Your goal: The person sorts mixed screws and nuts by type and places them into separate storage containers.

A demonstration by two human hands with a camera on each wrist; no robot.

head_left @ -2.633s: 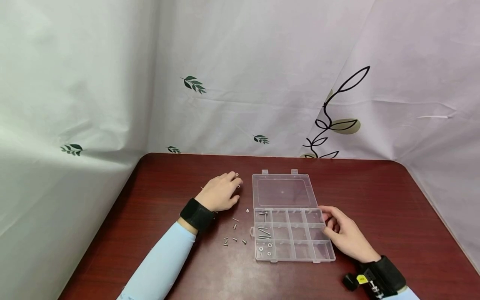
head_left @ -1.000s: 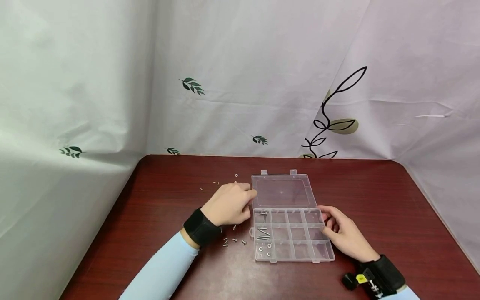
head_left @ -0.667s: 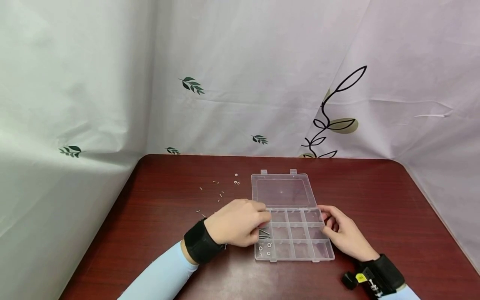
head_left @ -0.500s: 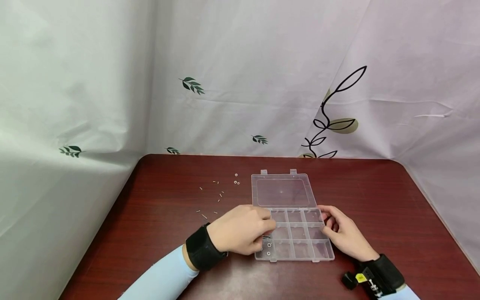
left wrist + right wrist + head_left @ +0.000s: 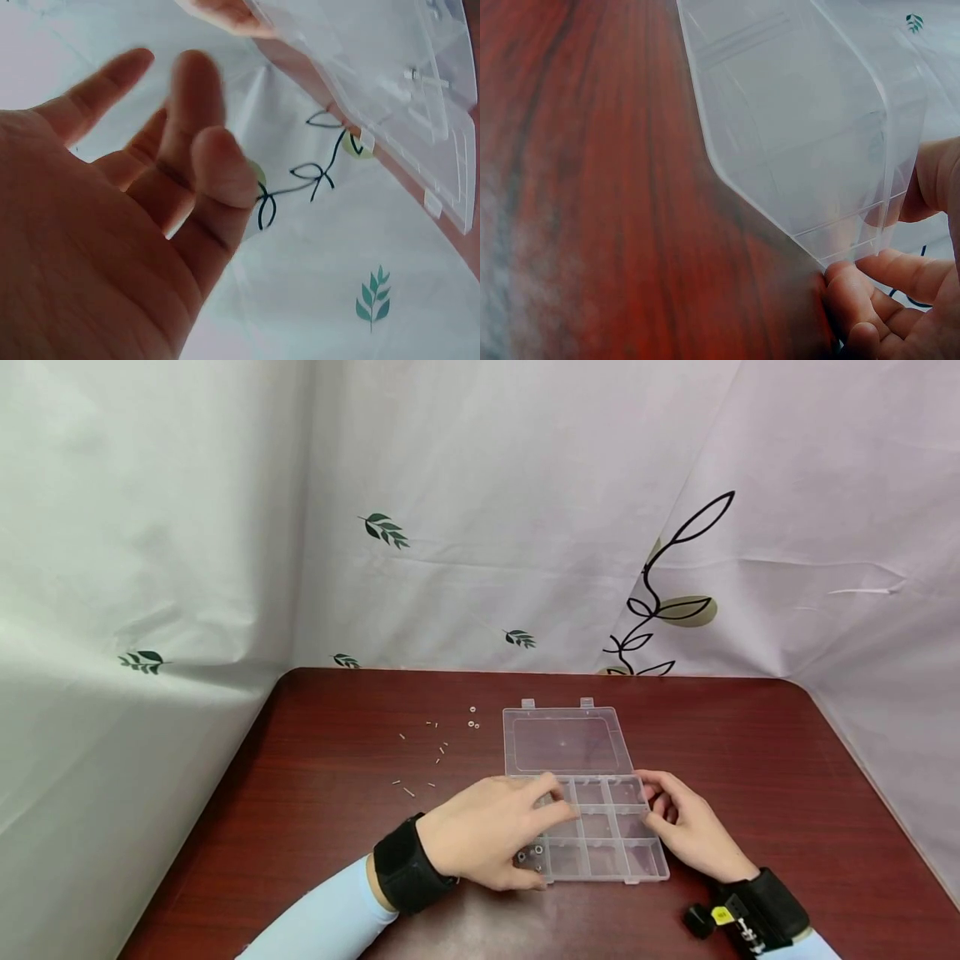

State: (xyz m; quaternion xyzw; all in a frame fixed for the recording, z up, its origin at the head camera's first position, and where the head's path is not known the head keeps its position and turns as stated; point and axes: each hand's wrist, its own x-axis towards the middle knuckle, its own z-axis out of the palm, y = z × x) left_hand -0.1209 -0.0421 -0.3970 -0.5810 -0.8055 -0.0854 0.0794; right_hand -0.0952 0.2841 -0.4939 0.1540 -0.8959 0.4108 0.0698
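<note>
My left hand [image 5: 495,827] is over the left column of a clear plastic compartment box [image 5: 641,860], thumb and fingers spread apart. In the left wrist view its fingertips show nothing between them. Small nuts [image 5: 538,850] lie in the front left compartment under the hand, and a screw [image 5: 427,79] shows inside the box in the left wrist view. My right hand [image 5: 693,827] grips the box's right side wall. In the right wrist view, its bent fingers [image 5: 851,296] hold the bottom corner. The hand hides most of the left column.
Behind the compartments the box's clear lid [image 5: 566,743] lies folded back on the dark red table [image 5: 720,727]. Washers or nuts [image 5: 471,724] and several tiny screw-like pieces [image 5: 408,792] are scattered left of the box. A white patterned cloth [image 5: 450,593] hangs behind.
My left hand has moved from the loose pieces, right and toward me, over the left compartments. Its bunched fingers have spread. The right hand has stayed at the box.
</note>
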